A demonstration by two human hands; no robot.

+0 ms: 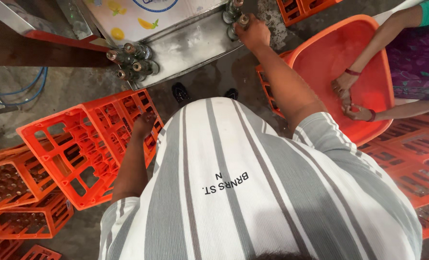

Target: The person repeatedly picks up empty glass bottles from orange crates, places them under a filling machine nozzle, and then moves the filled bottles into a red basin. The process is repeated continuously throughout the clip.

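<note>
My right hand (253, 31) is stretched out ahead of me, fingers curled down over the tops of a small cluster of glass bottles (234, 17) at the far end of the steel table (195, 43); it looks closed on one bottle's neck, though which one I cannot tell from here. My left hand (143, 124) hangs lower at my side, fingers bent and resting on the upper rim of an orange crate (87, 147) that stands tilted beside me; whether it pinches the rim or only leans on it I cannot tell.

As for progress: a second group of bottles (132, 60) waits on the near corner of the same table; the tilted crate's compartments appear empty, so I judge that filling it has hardly begun. A crate further left (5, 185) already shows bottle tops in its cells, so some of the loading looks done; more orange crates (412, 163) lie stacked to my right, some holding bottles.

Across from me another person's hands (349, 98) meet inside a large orange tub (344, 58), well apart from mine; my striped shirt (243, 192) hides most of the floor below.
</note>
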